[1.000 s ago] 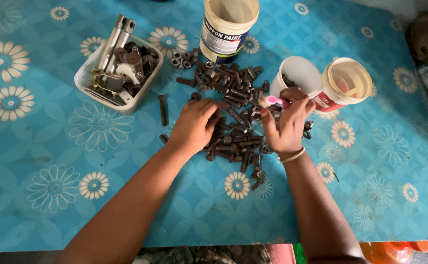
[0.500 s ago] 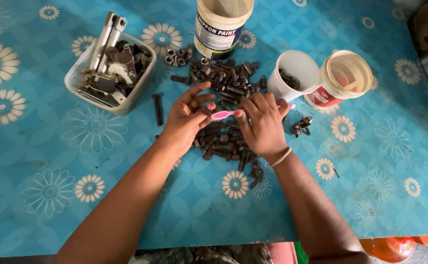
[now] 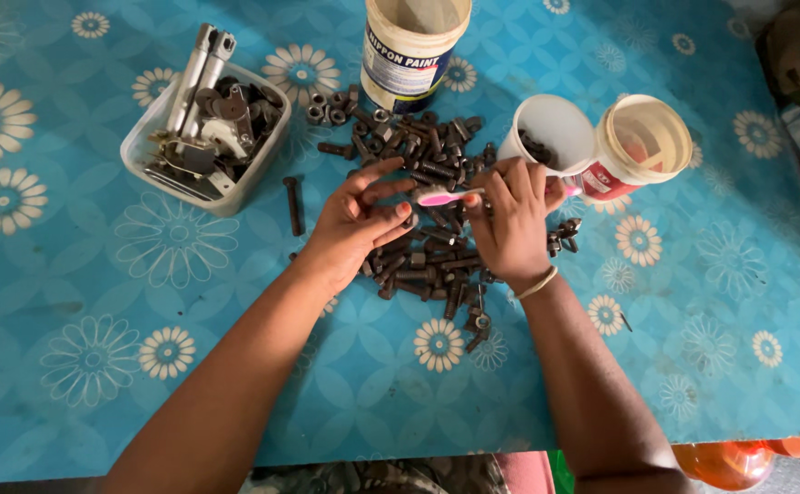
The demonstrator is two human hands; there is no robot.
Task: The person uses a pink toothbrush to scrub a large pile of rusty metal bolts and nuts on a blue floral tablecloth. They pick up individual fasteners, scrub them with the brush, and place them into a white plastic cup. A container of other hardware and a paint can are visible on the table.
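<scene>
Person's body: two bare forearms, no sleeves; hands ungloved; thin pale band around the right hand [image 3: 510, 224] wrist; no rings visible.

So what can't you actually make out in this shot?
- Head view: what the left hand pinches, if anything; its fingers cover it.
- The pink brush: its handle is hidden inside the right hand.
- The white cup: its dark contents are too small to identify.
- The paint tub: its top is cut off by the upper edge.
- The bolts under both hands.
</scene>
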